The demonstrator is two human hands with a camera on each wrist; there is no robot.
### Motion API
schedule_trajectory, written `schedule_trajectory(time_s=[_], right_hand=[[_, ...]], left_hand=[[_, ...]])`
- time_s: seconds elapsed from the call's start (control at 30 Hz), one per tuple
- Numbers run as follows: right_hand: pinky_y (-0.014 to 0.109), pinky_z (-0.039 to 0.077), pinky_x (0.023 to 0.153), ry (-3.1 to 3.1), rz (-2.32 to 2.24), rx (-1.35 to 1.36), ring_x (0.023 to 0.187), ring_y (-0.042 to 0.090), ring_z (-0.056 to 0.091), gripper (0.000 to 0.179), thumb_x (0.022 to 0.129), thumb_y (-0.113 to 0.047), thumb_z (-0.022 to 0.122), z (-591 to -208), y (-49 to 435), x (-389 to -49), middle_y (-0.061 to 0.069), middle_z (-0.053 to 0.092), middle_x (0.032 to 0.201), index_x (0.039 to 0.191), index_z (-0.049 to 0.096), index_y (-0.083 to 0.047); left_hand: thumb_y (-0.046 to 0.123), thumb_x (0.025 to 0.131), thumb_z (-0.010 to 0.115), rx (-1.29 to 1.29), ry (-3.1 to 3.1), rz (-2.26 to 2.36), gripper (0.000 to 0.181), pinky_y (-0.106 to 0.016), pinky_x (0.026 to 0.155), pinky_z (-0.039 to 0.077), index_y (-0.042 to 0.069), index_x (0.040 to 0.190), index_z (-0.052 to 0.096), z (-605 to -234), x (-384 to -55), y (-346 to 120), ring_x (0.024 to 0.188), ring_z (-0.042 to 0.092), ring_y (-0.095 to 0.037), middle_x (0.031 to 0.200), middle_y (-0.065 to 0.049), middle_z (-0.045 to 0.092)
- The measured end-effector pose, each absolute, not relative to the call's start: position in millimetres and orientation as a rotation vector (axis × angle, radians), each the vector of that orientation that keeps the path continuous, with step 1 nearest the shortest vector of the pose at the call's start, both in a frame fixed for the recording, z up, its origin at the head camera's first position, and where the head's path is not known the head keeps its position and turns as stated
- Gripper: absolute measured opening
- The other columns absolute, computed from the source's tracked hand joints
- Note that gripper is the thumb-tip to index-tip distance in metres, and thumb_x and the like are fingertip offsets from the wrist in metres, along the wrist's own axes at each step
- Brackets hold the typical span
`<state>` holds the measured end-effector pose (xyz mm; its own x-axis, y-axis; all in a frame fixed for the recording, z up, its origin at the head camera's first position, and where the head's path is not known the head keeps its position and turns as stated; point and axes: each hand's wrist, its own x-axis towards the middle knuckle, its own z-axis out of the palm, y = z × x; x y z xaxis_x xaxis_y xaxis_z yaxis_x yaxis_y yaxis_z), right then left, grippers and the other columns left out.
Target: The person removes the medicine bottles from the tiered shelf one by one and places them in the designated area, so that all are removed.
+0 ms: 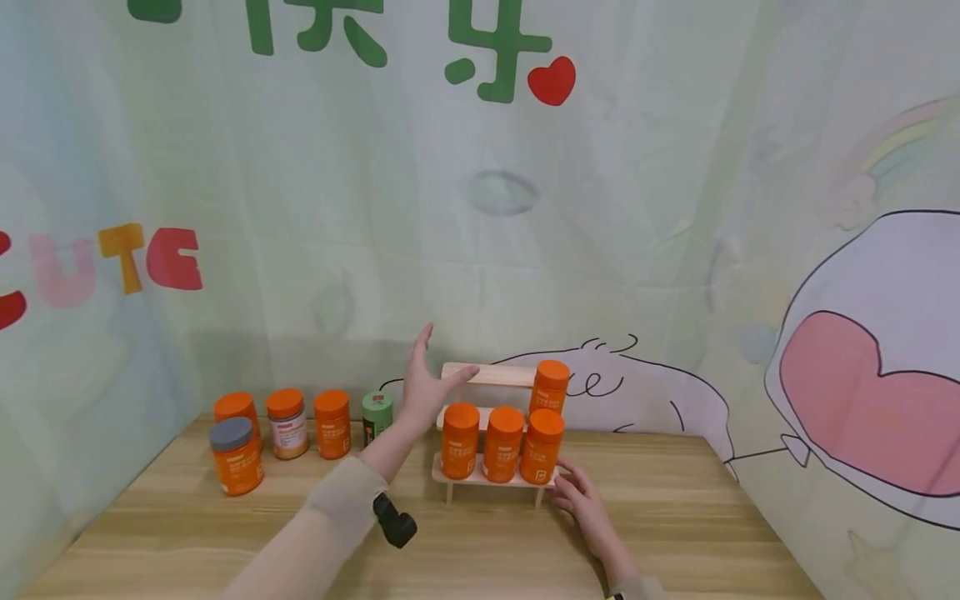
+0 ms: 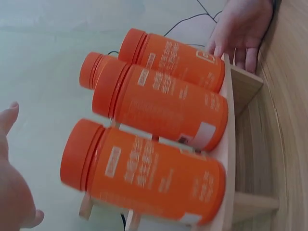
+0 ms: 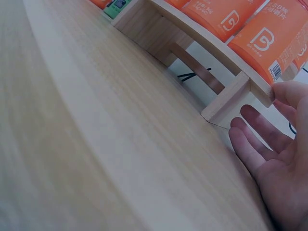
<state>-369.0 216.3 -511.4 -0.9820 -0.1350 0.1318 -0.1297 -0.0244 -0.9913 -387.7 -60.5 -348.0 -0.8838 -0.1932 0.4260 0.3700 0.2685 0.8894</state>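
Observation:
A tiered wooden rack (image 1: 491, 375) stands near the back of the table. Three orange jars (image 1: 460, 442) stand side by side on its front shelf, and another orange jar (image 1: 552, 387) is behind them at the right. My left hand (image 1: 426, 392) is raised at the rack's upper left, thumb and fingers spread, holding nothing; in the left wrist view part of that hand (image 2: 14, 192) shows beside the jar lids. At the front shelf's right end, my right hand (image 1: 583, 504) holds the corner, thumb by the jar base and other fingers loosely bent below the shelf (image 3: 240, 67).
Left of the rack, a green jar (image 1: 377, 414) stands beside an orange jar (image 1: 332, 425) and a white-labelled jar (image 1: 288, 425). Farther left are an orange-lidded jar (image 1: 237, 407) and a grey-lidded one (image 1: 238, 458). A printed cloth (image 1: 360, 250) hangs behind the wooden table (image 1: 480, 558).

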Motion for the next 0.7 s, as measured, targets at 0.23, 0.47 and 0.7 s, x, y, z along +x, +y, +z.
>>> schedule_trajectory(time_s=[0.23,0.47,0.7], right_hand=[[0.024,0.054,0.084,2.192,-2.233,-0.287,0.095,0.012,0.063,0.054,0.1,-0.016,0.052,-512,217,-369,0.011,0.059,0.115,0.144,0.035,0.01],[0.024,0.054,0.084,2.185,-2.227,-0.319,0.094,0.01,0.062,0.055,0.1,-0.018,0.052,-514,218,-370,0.011,0.058,0.114,0.143,0.034,0.011],[0.025,0.054,0.084,2.194,-2.213,-0.317,0.095,0.011,0.06,0.055,0.1,-0.018,0.052,-513,218,-371,0.013,0.056,0.115,0.143,0.033,0.011]], left_hand=[[0.026,0.078,0.084,-0.256,-2.16,-1.691,0.101,-0.061,0.116,0.023,0.018,0.157,0.021,-338,-397,-27,0.148,0.022,-0.036,0.162,-0.011,0.021],[0.028,0.075,0.086,-0.334,-2.266,-1.694,0.105,-0.06,0.115,0.027,0.02,0.157,0.02,-335,-408,-2,0.147,0.025,-0.035,0.162,-0.011,0.021],[0.028,0.078,0.084,-0.433,-2.324,-1.748,0.105,-0.06,0.111,0.034,0.021,0.158,0.017,-332,-418,15,0.145,0.028,-0.038,0.162,-0.013,0.022]])
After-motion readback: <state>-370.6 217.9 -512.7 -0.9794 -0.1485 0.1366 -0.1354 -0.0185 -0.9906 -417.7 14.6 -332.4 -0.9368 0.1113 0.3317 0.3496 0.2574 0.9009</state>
